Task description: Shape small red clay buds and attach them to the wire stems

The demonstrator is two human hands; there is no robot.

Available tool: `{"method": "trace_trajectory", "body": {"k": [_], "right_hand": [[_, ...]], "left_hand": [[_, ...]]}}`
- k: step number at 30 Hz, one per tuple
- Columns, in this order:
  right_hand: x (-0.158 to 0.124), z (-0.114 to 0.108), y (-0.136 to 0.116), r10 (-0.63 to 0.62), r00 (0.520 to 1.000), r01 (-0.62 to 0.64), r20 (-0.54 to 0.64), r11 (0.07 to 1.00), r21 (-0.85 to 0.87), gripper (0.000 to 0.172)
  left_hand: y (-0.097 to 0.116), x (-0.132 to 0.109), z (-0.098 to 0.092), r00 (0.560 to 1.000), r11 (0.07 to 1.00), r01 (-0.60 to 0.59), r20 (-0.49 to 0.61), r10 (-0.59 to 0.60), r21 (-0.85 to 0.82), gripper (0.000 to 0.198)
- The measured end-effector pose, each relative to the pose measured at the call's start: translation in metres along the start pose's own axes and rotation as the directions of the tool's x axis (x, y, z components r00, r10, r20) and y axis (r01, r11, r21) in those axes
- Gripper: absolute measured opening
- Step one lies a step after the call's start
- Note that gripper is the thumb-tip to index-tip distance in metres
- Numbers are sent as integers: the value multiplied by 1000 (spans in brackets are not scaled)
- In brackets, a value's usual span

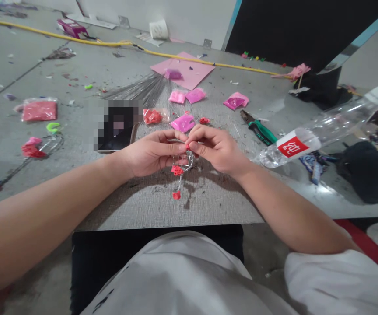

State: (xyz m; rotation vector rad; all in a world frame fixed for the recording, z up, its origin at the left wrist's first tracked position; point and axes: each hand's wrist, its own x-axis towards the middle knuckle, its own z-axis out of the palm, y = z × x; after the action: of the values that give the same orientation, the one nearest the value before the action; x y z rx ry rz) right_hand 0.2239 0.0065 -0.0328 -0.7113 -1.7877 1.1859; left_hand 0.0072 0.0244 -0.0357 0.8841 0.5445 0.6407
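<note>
Though red cluster [177, 170] already sits on wire frame [191, 162], work looks unfinished: left hand [152, 152] grips frame, right hand [220, 149] pinches red bit [187, 146] at frame's far end.

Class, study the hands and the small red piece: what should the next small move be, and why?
Perhaps press the small red piece onto the wire frame: the right hand pinches it beside the frame, the left hand seems to steady the frame, which already bears a red clump.

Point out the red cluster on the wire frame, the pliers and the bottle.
Red cluster [177, 170]: head view, its middle.
Pliers [257, 126]: head view, green handles.
Bottle [327, 127]: head view, clear body.
</note>
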Motion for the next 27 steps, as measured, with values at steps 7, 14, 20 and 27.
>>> {"method": "trace_trajectory", "body": {"k": [7, 14, 20, 27], "right_hand": [[-2, 5, -4, 133, 991, -131, -33, 990, 53, 28], [-1, 4, -8, 128, 992, -128, -22, 992, -12, 31], [-2, 3, -3, 69, 996, -71, -54, 997, -24, 27], [-3, 2, -2, 36, 997, -37, -64, 999, -19, 19]], "left_hand": [[1, 1, 0, 1000, 1000, -13, -13, 13, 4, 16], [1, 1, 1, 999, 1000, -31, -18, 31, 2, 17], [0, 1, 3, 997, 998, -55, -55, 56, 5, 17], [-2, 2, 6, 991, 994, -112, -79, 112, -1, 12]]}}
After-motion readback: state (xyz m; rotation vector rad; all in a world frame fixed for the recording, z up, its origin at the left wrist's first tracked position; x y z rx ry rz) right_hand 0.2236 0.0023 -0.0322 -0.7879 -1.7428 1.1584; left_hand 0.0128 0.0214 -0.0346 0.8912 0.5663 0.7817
